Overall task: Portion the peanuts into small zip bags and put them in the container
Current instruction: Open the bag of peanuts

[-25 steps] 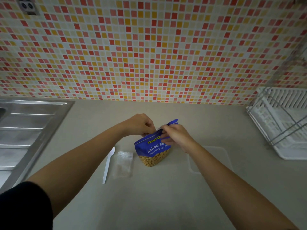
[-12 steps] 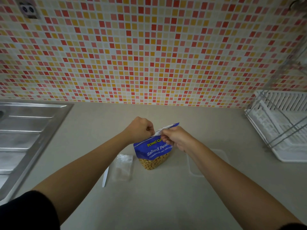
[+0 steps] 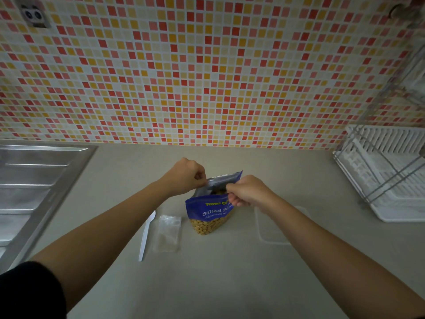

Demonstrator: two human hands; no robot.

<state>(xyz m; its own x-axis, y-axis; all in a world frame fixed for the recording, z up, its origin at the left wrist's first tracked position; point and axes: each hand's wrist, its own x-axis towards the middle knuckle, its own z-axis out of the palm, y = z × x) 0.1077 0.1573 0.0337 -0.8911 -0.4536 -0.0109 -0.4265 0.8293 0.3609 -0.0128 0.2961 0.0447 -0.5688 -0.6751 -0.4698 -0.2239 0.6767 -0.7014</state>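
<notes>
A blue salted peanuts bag (image 3: 208,211) with a clear window of nuts stands upright on the counter. Its mouth is pulled open and shows the silver lining. My left hand (image 3: 187,176) pinches the far lip of the bag at its left corner. My right hand (image 3: 243,192) pinches the near lip. A small stack of clear zip bags (image 3: 169,233) lies flat to the left of the peanuts bag. A clear plastic container (image 3: 271,231) sits to the right, partly under my right forearm.
A white plastic spoon (image 3: 147,234) lies left of the zip bags. The steel sink drainboard (image 3: 34,187) fills the left side. A white dish rack (image 3: 391,176) stands at the right. The tiled wall (image 3: 207,77) closes the back.
The hands have drawn the two lips of the peanuts bag apart, so its sealed top is now open and the silver inside shows.
</notes>
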